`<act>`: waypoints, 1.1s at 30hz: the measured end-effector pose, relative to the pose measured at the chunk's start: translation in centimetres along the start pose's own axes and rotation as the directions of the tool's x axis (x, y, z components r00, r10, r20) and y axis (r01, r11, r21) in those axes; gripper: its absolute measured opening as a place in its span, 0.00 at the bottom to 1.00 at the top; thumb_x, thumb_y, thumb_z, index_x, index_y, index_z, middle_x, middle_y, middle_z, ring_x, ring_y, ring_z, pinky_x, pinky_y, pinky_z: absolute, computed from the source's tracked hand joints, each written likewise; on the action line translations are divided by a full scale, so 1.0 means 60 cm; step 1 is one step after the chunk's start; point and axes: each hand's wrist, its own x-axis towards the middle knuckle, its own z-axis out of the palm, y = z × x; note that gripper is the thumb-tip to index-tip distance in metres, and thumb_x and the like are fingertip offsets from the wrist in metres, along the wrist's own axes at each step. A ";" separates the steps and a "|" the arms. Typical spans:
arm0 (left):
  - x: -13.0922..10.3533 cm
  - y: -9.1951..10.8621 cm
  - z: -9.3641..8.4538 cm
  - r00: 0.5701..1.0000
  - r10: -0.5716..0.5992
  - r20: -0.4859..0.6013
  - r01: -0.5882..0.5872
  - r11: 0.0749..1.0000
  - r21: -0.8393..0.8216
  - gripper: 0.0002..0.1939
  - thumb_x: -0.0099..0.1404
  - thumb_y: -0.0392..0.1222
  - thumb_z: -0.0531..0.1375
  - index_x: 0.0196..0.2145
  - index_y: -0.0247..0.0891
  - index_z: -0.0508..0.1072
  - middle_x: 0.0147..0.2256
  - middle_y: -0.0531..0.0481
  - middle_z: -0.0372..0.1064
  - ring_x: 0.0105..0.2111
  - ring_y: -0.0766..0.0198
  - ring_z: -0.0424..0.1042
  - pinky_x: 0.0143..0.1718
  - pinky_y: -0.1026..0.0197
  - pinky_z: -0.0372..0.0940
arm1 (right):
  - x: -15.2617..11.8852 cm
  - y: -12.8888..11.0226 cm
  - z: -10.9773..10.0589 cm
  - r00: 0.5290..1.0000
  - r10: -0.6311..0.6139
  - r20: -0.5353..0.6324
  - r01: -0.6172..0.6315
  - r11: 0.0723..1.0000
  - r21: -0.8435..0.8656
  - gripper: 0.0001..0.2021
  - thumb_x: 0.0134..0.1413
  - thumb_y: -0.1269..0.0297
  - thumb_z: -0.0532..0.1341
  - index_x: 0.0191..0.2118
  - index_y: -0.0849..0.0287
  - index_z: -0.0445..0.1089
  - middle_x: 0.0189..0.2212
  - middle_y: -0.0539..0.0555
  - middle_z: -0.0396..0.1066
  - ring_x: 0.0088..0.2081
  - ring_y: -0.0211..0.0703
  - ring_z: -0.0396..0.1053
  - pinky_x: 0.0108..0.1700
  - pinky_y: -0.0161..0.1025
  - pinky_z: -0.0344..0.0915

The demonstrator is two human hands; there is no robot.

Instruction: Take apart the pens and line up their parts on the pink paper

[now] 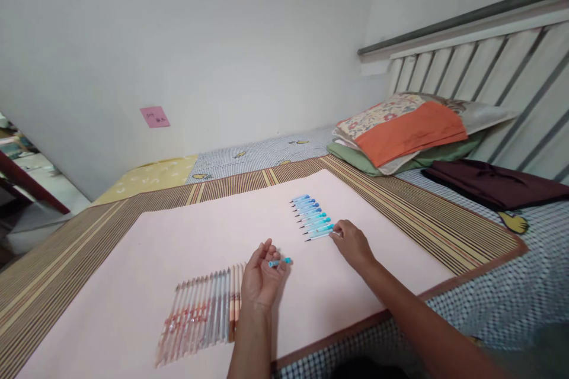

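My left hand (265,272) is turned palm up above the pink sheet (302,302), with a small teal cap (279,262) lying across its loosely curled fingers. My right hand (351,241) pinches the rear end of a white pen (317,237), the nearest in a column of blue and teal pens (310,208). Those pens lie side by side with their dark tips to the left. Left of my left forearm is a row of long pens (195,314) in clear, reddish and tan tones, partly hidden by the arm.
A striped mat (391,207) lies under the sheet on a bed. Folded pillows and cloths (409,130) are stacked at the back right, beside a dark maroon cloth (493,182) and a white slatted headboard (480,65). A pink note (154,117) is on the wall.
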 end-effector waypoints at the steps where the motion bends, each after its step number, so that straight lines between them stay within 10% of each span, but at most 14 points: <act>1: 0.000 0.000 0.000 1.000 -0.002 0.003 0.002 1.000 -0.001 0.08 0.69 0.33 0.57 0.37 0.30 0.77 0.26 0.50 0.72 0.23 0.69 0.70 0.26 0.63 0.68 | -0.001 -0.002 -0.001 1.000 0.000 -0.011 0.000 1.000 0.006 0.05 0.53 0.62 0.61 0.30 0.54 0.64 0.32 0.51 0.71 0.31 0.43 0.67 0.34 0.39 0.60; 7: 0.000 -0.003 0.000 1.000 -0.020 0.004 0.020 1.000 0.007 0.06 0.68 0.33 0.59 0.37 0.30 0.77 0.26 0.50 0.74 0.24 0.68 0.73 0.26 0.62 0.69 | -0.030 -0.081 -0.024 0.985 -0.166 -0.035 0.170 0.958 0.232 0.02 0.58 0.67 0.59 0.35 0.54 0.68 0.35 0.52 0.71 0.34 0.43 0.70 0.39 0.40 0.66; 11: 0.001 -0.010 0.002 1.000 -0.017 -0.023 0.017 1.000 0.026 0.06 0.68 0.33 0.59 0.37 0.31 0.77 0.27 0.48 0.75 0.27 0.64 0.76 0.29 0.60 0.71 | -0.072 -0.178 -0.037 0.893 -0.451 0.010 0.419 0.838 0.350 0.05 0.61 0.69 0.60 0.40 0.54 0.71 0.38 0.53 0.71 0.42 0.46 0.70 0.45 0.42 0.68; 16: 0.002 -0.009 0.001 0.999 -0.043 0.003 0.043 0.999 0.007 0.07 0.68 0.31 0.58 0.35 0.30 0.77 0.30 0.43 0.79 0.30 0.61 0.79 0.30 0.62 0.72 | -0.113 -0.244 -0.020 0.855 -0.517 0.022 0.500 0.836 0.228 0.13 0.57 0.74 0.62 0.47 0.52 0.72 0.46 0.57 0.70 0.47 0.51 0.67 0.48 0.48 0.66; 26: -0.002 -0.010 0.008 0.997 -0.070 0.022 0.069 0.997 0.024 0.10 0.70 0.32 0.56 0.36 0.28 0.78 0.36 0.36 0.80 0.38 0.58 0.81 0.33 0.64 0.74 | -0.130 -0.244 0.026 0.899 -0.432 -0.077 0.439 0.884 0.160 0.13 0.60 0.75 0.59 0.44 0.50 0.73 0.55 0.56 0.69 0.56 0.53 0.64 0.53 0.51 0.65; 33: -0.005 -0.007 0.004 0.990 -0.115 0.086 0.102 0.984 0.146 0.10 0.70 0.39 0.58 0.38 0.31 0.77 0.44 0.33 0.79 0.47 0.48 0.79 0.50 0.38 0.72 | -0.092 -0.186 -0.017 0.984 -0.176 -0.032 0.172 0.876 0.451 0.08 0.63 0.64 0.57 0.42 0.54 0.73 0.38 0.55 0.75 0.41 0.47 0.73 0.45 0.45 0.70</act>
